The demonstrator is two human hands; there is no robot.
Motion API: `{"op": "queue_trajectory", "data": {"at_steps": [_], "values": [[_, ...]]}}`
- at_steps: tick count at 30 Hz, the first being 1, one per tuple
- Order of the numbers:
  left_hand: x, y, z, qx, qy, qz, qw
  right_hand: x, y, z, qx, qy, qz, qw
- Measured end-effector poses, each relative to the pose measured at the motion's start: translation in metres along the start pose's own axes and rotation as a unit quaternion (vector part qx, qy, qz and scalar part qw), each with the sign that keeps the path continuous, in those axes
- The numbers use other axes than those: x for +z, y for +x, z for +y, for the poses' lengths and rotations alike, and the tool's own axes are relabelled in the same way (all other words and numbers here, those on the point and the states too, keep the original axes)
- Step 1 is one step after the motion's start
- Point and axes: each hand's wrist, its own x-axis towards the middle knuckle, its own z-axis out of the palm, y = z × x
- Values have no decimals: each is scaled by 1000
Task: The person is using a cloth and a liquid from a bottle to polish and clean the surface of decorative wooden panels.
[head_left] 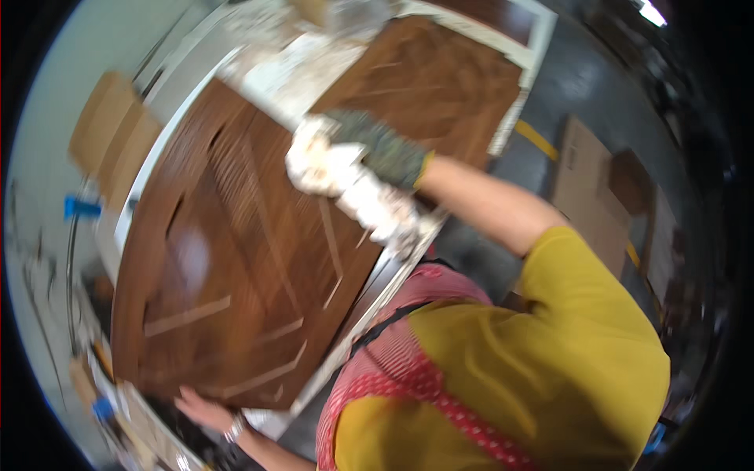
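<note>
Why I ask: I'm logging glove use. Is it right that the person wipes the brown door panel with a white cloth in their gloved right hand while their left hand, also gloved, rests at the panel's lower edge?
Not quite. The head view shows the left hand bare, with only a wristband. The rest stands: the gloved right hand presses a white cloth on the brown door panel.

I see flattened brown cardboard (591, 196) lying on the grey floor at right, and more tan cardboard (114, 133) at upper left. I can't make out labels or screens.
</note>
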Motion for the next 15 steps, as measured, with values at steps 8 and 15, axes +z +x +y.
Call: {"op": "queue_trajectory", "data": {"at_steps": [8, 15], "values": [[46, -2, 77, -178, -472, -169, 847, -59, 54, 11, 184, 108, 4, 977], [40, -34, 66, -268, -661, -233, 661, -48, 35, 39, 143, 54, -34, 988]]}}
